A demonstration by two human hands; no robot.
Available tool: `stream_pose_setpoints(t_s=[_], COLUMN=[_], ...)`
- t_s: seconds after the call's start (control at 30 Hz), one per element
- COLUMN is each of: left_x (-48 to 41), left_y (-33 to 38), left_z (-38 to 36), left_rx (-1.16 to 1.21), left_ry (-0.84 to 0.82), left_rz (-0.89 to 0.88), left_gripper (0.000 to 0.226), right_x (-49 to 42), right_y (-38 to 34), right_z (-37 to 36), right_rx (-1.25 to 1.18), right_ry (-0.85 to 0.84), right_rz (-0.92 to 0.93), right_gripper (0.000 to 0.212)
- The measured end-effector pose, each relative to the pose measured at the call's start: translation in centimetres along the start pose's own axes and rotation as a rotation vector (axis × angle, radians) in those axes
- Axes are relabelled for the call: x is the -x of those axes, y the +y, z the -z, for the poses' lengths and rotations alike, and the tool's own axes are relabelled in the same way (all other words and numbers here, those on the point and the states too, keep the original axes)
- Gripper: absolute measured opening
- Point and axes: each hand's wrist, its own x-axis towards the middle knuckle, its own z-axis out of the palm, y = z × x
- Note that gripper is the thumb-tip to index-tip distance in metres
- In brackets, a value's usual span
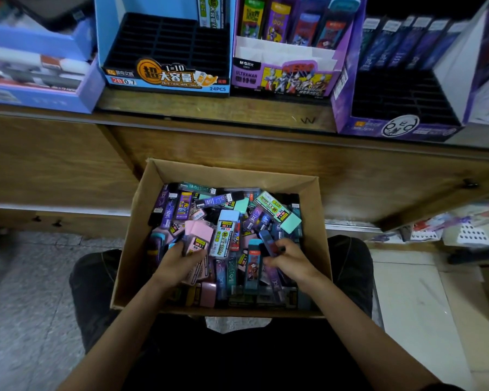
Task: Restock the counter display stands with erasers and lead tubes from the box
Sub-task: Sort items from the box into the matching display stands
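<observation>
A cardboard box rests on my lap, filled with several mixed lead tubes and erasers. My left hand is inside it and holds pink-capped lead tubes. My right hand grips a dark purple lead tube at the box's right side. On the wooden counter above stand a blue display stand with mostly empty black slots, a purple Ultraman stand with tubes at its back, and a purple stand with empty front slots.
A blue box with pens sits at the counter's left. Wooden counter front is just behind the cardboard box. Tiled floor lies to both sides, with packaged goods on a low shelf at the right.
</observation>
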Motion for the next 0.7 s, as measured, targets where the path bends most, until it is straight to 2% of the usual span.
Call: stream_pose_setpoints(t_s=[0.07, 0.2, 0.37, 0.47, 0.53, 0.6, 0.7], left_x=[0.5, 0.9, 0.6, 0.6, 0.7, 0.8, 0.7], left_y=[0.2, 0.4, 0.4, 0.5, 0.6, 1.1, 2.1], left_z=[-0.2, -0.6, -0.7, -0.9, -1.1, -1.4, -2.2], left_rx=[0.062, 0.183, 0.249, 0.267, 0.316, 0.381, 0.477], left_ry=[-0.027, -0.033, 0.010, -0.003, -0.008, -0.024, -0.058], left_rz=[-0.018, -0.032, -0.018, -0.034, -0.023, -0.020, -0.002], left_gripper=[0.036, 0.029, 0.029, 0.032, 0.034, 0.036, 0.044], right_x=[0.1, 0.1, 0.4, 0.8, 1.2, 1.6, 2.3], right_y=[0.1, 0.1, -0.4, -0.8, -1.4, -2.0, -2.6], right_z=[0.3, 0.8, 2.4, 3.1, 3.4, 3.5, 3.2], right_rx=[0.001, 0.032, 0.215, 0.240, 0.161, -0.036, -0.404], right_ry=[0.014, 0.067, 0.186, 0.280, 0.356, 0.381, 0.272], right_rz=[0.027, 0.083, 0.223, 0.318, 0.357, 0.362, 0.298], right_gripper=[0.031, 0.036, 0.043, 0.040, 0.038, 0.038, 0.040])
